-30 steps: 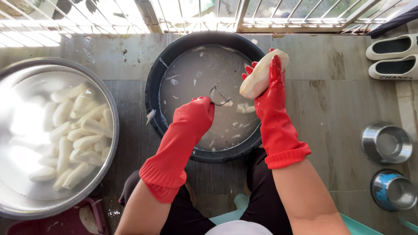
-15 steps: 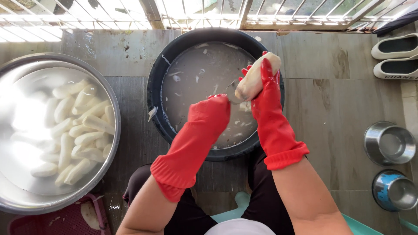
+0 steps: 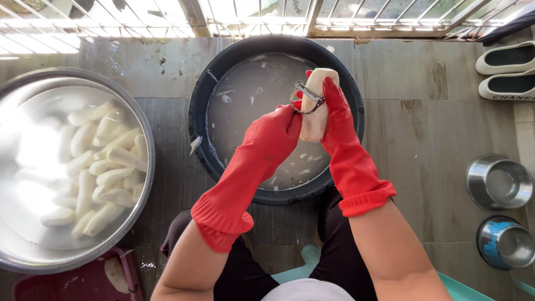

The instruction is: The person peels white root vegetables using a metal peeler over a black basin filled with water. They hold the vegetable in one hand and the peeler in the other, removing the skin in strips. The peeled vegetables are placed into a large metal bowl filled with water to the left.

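Head view: we grip pale root (image 3: 313, 120) in right hand (image 3: 334, 120), fingers wrapped round it, frame centre above dark basin (image 3: 196, 120) so peelings drop into water. Left hand (image 3: 273, 134) fingers closed on peeler (image 3: 304, 95), blade against root. Peeled pieces soak in steel bowl (image 3: 146, 167), left of frame.

light: bright sun from the railing (image 3: 334, 14) up top | glare: steel basin (image 3: 72, 167) on the left shines almost white, so the pale pieces inside look washed out | shadow: soft and dark near the person's lap | focus: sharp in the middle | edges: a bit bent
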